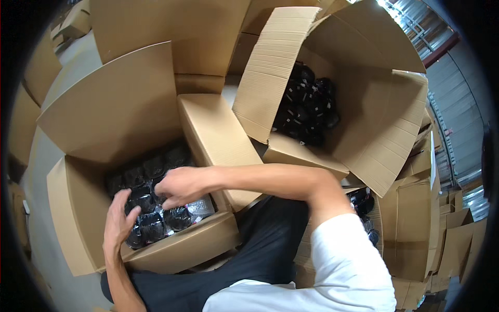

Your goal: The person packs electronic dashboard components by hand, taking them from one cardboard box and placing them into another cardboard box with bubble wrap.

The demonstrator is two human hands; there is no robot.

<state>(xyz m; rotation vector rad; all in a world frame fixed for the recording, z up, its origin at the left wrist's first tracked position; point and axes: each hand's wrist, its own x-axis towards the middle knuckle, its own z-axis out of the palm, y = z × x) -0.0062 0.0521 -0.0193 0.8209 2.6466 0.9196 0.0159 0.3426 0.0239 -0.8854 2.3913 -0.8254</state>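
Observation:
An open cardboard box (182, 242) in front of me holds rows of rounded black bundles (152, 227) in shiny clear wrapping. What is inside the wrapping I cannot make out. My left hand (119, 221) is open at the box's left side, thumb and fingers apart, just over the bundles. Reaching across from the right, my right hand (181, 187) hovers over the middle of the same rows. Its fingers are slightly bent and parted, with nothing visible in them. Part of the back rows lies in shadow.
A larger tilted open carton (379, 119) at the far right holds many loose black bundles (306, 106). More black bundles (362, 202) sit beside my right elbow. Tall cardboard (166, 31) stands behind, and stacked cartons (416, 229) line the right. Raised flaps (117, 93) surround the near box.

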